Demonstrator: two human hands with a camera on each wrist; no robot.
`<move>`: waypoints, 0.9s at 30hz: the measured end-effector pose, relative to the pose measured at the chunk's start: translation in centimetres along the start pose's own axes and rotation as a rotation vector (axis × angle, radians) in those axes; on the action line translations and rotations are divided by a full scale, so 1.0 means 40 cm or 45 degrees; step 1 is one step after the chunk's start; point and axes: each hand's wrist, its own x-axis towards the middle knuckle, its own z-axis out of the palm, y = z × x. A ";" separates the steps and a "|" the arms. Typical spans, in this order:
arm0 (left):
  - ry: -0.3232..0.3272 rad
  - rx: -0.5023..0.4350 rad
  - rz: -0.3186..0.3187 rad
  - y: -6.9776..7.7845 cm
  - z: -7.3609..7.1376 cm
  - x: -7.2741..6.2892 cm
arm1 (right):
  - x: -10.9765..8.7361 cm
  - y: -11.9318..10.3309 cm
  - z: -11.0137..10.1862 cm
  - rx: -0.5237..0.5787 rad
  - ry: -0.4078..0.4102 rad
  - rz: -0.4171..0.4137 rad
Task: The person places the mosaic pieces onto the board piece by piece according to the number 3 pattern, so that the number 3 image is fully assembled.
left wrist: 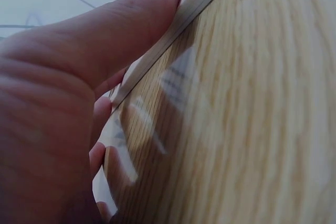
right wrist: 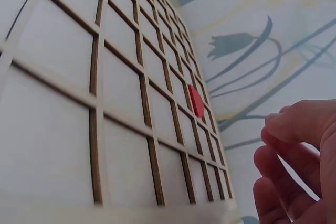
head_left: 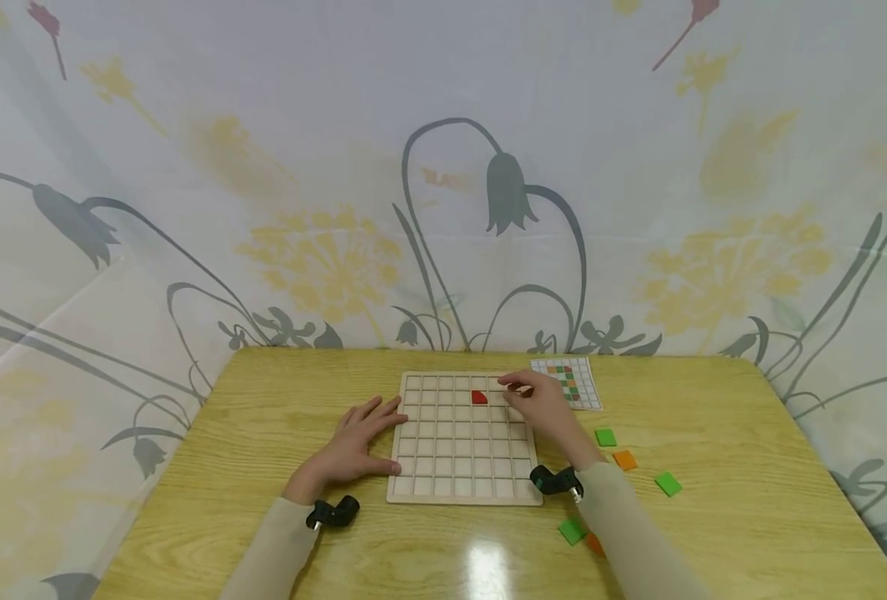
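A pale wooden grid board lies on the table. One red quarter-round piece sits in a cell of its upper part; the right wrist view shows the same red piece between the grid bars. My left hand is spread at the board's left side, fingertips and thumb on its edge. In the left wrist view the thumb lies along that pale edge. Over the board's upper right part is my right hand, fingers loosely bent, thumb close to the index finger, with no piece visible between them.
A pattern card with coloured squares lies behind the right hand, partly covered by it. Green squares and an orange square lie right of the board. Nearer, another green square and an orange piece lie beside the right sleeve.
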 end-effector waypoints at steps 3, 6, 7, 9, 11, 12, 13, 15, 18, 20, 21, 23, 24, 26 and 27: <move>-0.010 0.000 0.000 0.001 0.003 0.000 | -0.020 0.007 -0.022 -0.045 0.014 -0.023; -0.009 0.012 0.011 0.001 0.005 0.000 | -0.045 0.013 -0.048 -0.097 0.029 -0.063; -0.008 0.017 0.013 0.001 0.005 0.000 | -0.053 0.013 -0.057 -0.114 0.034 -0.076; -0.005 0.023 0.011 0.001 0.003 0.000 | -0.066 0.017 -0.073 -0.143 0.041 -0.114; -0.003 0.027 0.004 0.000 0.002 0.000 | -0.077 0.021 -0.089 -0.155 0.039 -0.142; 0.001 0.026 0.002 -0.001 0.001 0.000 | -0.083 0.023 -0.096 -0.161 0.036 -0.149; 0.003 0.025 0.002 -0.002 0.001 0.000 | -0.089 0.023 -0.104 -0.157 0.036 -0.140; 0.007 0.021 0.006 -0.002 0.001 0.000 | -0.102 0.026 -0.118 -0.163 0.041 -0.126; 0.009 0.022 0.012 -0.002 0.001 0.001 | -0.122 0.030 -0.139 -0.199 0.053 -0.096; 0.006 0.025 0.012 -0.002 0.001 0.001 | -0.135 0.033 -0.153 -0.230 0.067 -0.068; 0.004 0.026 0.010 -0.002 0.001 0.000 | -0.140 0.036 -0.159 -0.247 0.073 -0.063; 0.002 0.026 0.008 -0.002 0.001 0.000 | -0.150 0.039 -0.173 -0.276 0.082 -0.052; 0.001 0.026 0.005 -0.002 0.001 0.000 | -0.155 0.041 -0.180 -0.286 0.089 -0.050; 0.003 0.025 0.004 -0.002 0.001 0.000 | -0.164 0.044 -0.192 -0.312 0.104 -0.053; 0.005 0.025 0.004 -0.002 0.001 0.000 | -0.168 0.046 -0.198 -0.319 0.109 -0.053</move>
